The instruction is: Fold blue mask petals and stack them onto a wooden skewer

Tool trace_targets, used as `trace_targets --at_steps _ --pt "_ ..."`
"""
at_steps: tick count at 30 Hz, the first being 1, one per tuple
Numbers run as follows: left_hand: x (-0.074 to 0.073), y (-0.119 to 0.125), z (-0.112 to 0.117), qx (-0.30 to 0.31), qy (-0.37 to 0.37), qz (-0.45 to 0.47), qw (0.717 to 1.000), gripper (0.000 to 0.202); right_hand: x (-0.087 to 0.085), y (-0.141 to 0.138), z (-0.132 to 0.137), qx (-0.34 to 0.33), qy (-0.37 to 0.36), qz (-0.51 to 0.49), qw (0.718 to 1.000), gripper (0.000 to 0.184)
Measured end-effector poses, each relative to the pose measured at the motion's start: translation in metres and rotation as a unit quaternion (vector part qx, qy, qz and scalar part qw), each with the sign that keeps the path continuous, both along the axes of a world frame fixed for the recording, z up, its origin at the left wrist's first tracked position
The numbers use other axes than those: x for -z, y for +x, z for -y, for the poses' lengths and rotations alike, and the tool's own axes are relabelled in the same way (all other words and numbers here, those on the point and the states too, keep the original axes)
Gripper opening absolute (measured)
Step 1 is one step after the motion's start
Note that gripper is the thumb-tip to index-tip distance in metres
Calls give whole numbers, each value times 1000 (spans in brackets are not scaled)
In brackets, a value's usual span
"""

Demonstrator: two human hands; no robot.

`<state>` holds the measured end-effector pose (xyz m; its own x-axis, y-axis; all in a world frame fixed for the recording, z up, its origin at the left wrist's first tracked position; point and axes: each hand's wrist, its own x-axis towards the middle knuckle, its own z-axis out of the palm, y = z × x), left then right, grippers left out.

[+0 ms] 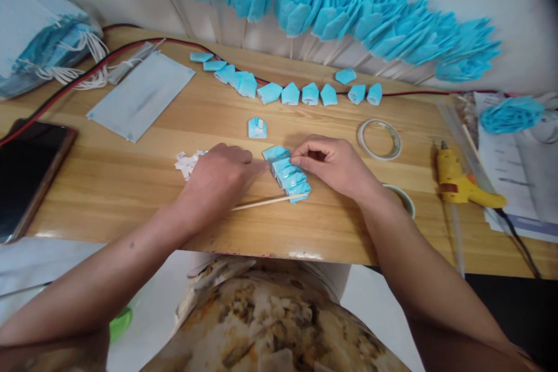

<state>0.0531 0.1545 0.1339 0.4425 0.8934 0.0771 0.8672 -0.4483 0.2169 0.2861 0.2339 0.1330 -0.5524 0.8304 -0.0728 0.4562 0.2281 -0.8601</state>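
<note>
A row of overlapping folded blue petals lies on the table between my hands, with shiny patches on it. At its upper right edge, my right hand pinches with thumb and forefinger. From the other side my left hand reaches in, its fingers curled and one fingertip close to the petals; whatever it holds is hidden. A thin wooden stick runs from under my left hand to the lowest petal. Small white paper scraps lie beside my left hand. One loose folded petal sits just above the row.
More folded petals line the back, before blue flowers on sticks against the wall. Tape rolls and a yellow glue gun are right. A phone, a flat pale sheet and a cable are left.
</note>
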Motion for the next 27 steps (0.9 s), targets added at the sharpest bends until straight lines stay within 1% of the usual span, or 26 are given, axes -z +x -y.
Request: trace_targets --at_steps 9,16,19,23,27 --pt "-1 0 1 2 3 -32 999 30 2 -4 1 9 48 51 998 15" --pt "-7 2 2 -9 -31 -33 999 31 4 -10 2 19 105 104 989 12" --pt "-9 2 2 -5 -35 -36 999 32 5 -12 3 28 115 118 986 12" --pt "-9 -1 3 -3 -6 -4 1000 33 4 -14 4 38 115 134 984 12" --pt "-9 -3 5 -39 44 63 996 35 4 -14 4 42 112 138 983 10"
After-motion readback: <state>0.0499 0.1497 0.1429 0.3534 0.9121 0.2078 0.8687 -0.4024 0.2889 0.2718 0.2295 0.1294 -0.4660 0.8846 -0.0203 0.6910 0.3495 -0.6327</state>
